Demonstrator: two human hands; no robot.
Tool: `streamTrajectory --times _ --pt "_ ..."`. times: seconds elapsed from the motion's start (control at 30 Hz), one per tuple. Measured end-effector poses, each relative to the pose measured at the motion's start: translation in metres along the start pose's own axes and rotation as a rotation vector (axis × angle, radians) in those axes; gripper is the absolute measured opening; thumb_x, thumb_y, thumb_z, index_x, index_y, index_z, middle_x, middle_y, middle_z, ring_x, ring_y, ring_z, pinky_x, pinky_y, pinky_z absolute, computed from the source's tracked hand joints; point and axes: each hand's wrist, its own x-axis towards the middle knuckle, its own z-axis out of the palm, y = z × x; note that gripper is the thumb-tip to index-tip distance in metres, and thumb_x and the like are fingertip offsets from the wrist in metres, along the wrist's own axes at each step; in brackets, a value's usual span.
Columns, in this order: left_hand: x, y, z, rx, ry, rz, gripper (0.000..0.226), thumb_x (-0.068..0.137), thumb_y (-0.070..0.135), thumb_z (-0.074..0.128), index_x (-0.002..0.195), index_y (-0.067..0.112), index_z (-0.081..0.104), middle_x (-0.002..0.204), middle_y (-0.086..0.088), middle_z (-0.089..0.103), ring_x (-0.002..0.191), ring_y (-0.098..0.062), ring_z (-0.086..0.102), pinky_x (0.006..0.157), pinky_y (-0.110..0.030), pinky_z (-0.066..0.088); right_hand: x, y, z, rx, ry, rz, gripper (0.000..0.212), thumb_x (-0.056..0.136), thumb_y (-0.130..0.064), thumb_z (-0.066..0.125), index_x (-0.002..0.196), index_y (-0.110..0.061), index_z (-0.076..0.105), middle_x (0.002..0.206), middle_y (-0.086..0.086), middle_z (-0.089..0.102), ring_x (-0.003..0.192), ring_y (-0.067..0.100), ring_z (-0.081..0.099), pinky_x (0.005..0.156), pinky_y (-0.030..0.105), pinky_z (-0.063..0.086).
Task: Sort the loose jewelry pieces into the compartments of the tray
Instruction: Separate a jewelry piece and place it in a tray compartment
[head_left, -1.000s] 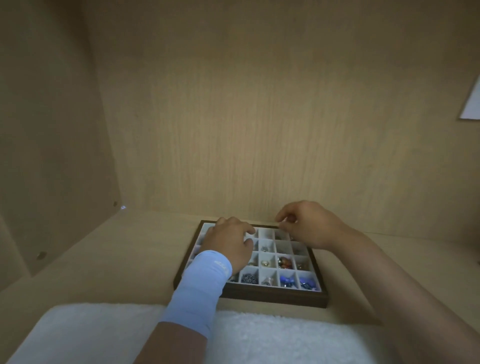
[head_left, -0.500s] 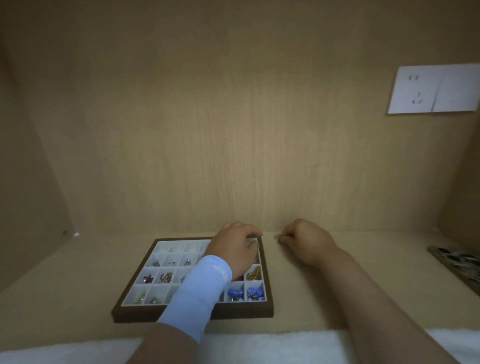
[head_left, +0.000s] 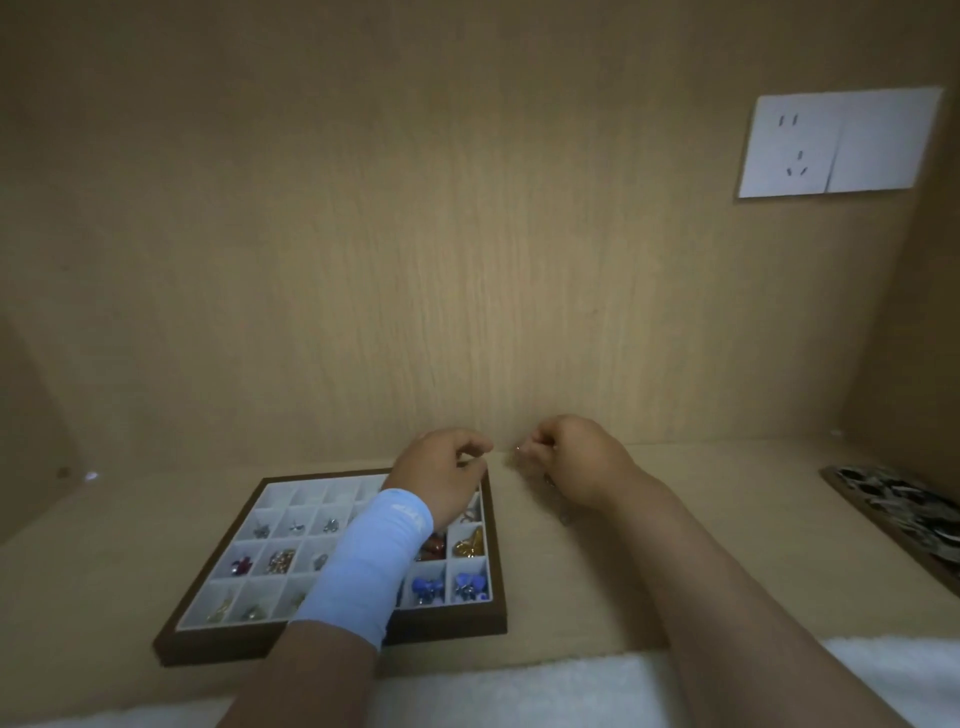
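Silvery jewelry piece (head_left: 518, 448) sits pinched in the right hand's (head_left: 576, 462) grip, just right of the tray (head_left: 332, 636).

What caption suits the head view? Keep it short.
Left hand over the compartment tray; right hand pinches a small piece beside it.

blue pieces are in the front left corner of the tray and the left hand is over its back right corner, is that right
Not quite. The head view shows the blue pieces in the front right corner of the tray, not the front left. The left hand is over its back right corner, as you said.
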Motion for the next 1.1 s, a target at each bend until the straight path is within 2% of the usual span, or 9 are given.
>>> streamTrajectory --times 0.07,0.23,0.33,0.47,0.7,0.83,0.93,1.03,1.1 --pt "0.002 -0.001 -0.004 -0.089 0.012 -0.002 0.023 0.096 0.024 0.058 0.116 0.030 0.067 0.110 0.015 0.067 0.102 -0.003 0.060 0.092 -0.021 0.044 0.001 -0.001 0.000 0.155 -0.002 -0.002 0.025 0.097 -0.032 0.063 0.081 -0.014 0.067 0.073 -0.002 0.063 0.067 0.014 0.059 0.071 0.033 0.049" --pt "0.003 0.003 -0.013 -0.285 0.016 0.026 0.016 0.091 0.033 0.066 0.106 0.039 0.067 0.103 0.018 0.069 0.098 0.003 0.062 0.090 -0.019 0.046 0.001 -0.015 -0.006 0.415 0.053 -0.054 0.027 0.098 -0.025 0.063 0.081 -0.007 0.071 0.061 -0.007 0.067 0.044 0.000 0.048 0.049 0.023 0.042" --pt "0.004 0.005 -0.022 -0.348 0.053 0.034 0.010 0.088 0.031 0.070 0.092 0.040 0.071 0.094 0.016 0.072 0.092 0.001 0.066 0.086 -0.021 0.050 0.000 -0.027 -0.008 0.509 0.059 -0.090 0.024 0.098 -0.023 0.062 0.081 -0.011 0.074 0.075 -0.003 0.076 0.052 0.000 0.056 0.055 0.025 0.048" --pt "0.005 0.004 -0.031 -0.380 0.093 -0.011 0.005 0.081 0.027 0.076 0.081 0.029 0.072 0.087 0.003 0.074 0.088 -0.016 0.068 0.085 -0.035 0.055 -0.001 -0.041 -0.002 0.604 0.056 -0.133 0.021 0.096 -0.017 0.065 0.078 -0.013 0.075 0.062 -0.010 0.071 0.045 -0.006 0.053 0.046 0.008 0.039" --pt "0.003 -0.011 -0.047 -0.330 0.082 -0.065 0.012 0.077 0.031 0.080 0.083 0.031 0.070 0.080 0.008 0.073 0.078 -0.006 0.069 0.077 -0.026 0.053 -0.005 -0.056 0.011 0.669 0.034 -0.128 0.004 0.085 -0.015 0.078 0.090 -0.015 0.078 0.072 -0.011 0.075 0.064 -0.007 0.066 0.058 0.007 0.046" --pt "0.000 -0.019 -0.060 -0.297 0.002 -0.109 0.011 0.076 0.030 0.082 0.082 0.028 0.073 0.079 0.008 0.074 0.077 -0.004 0.068 0.073 -0.023 0.050 -0.005 -0.066 0.019 0.606 0.040 -0.068 0.004 0.086 -0.015 0.078 0.087 -0.012 0.079 0.078 -0.002 0.077 0.071 0.003 0.071 0.066 0.016 0.054" --pt "-0.003 -0.028 -0.068 -0.220 -0.059 -0.155 0.007 0.077 0.028 0.080 0.081 0.026 0.075 0.083 0.007 0.074 0.082 -0.006 0.068 0.072 -0.020 0.049 -0.005 -0.073 0.026 0.403 0.012 -0.088 0.007 0.087 -0.023 0.076 0.082 -0.019 0.078 0.077 -0.004 0.076 0.074 0.007 0.072 0.072 0.027 0.058" --pt "-0.008 -0.041 -0.072 -0.139 -0.024 -0.201 0.004 0.081 0.031 0.075 0.079 0.030 0.072 0.083 0.016 0.071 0.081 -0.002 0.065 0.067 -0.017 0.046 -0.001 -0.086 0.036 0.181 -0.024 -0.141 0.014 0.090 -0.031 0.070 0.079 -0.024 0.075 0.079 -0.009 0.074 0.076 0.004 0.069 0.075 0.032 0.058" --pt "-0.010 -0.049 -0.074 -0.074 -0.006 -0.232 0.001 0.084 0.034 0.069 0.083 0.034 0.069 0.095 0.015 0.071 0.091 -0.007 0.065 0.081 -0.024 0.051 0.005 -0.098 0.043 0.024 -0.068 -0.171 0.016 0.091 -0.036 0.067 0.081 -0.026 0.074 0.081 -0.009 0.073 0.077 0.006 0.068 0.075 0.034 0.058"
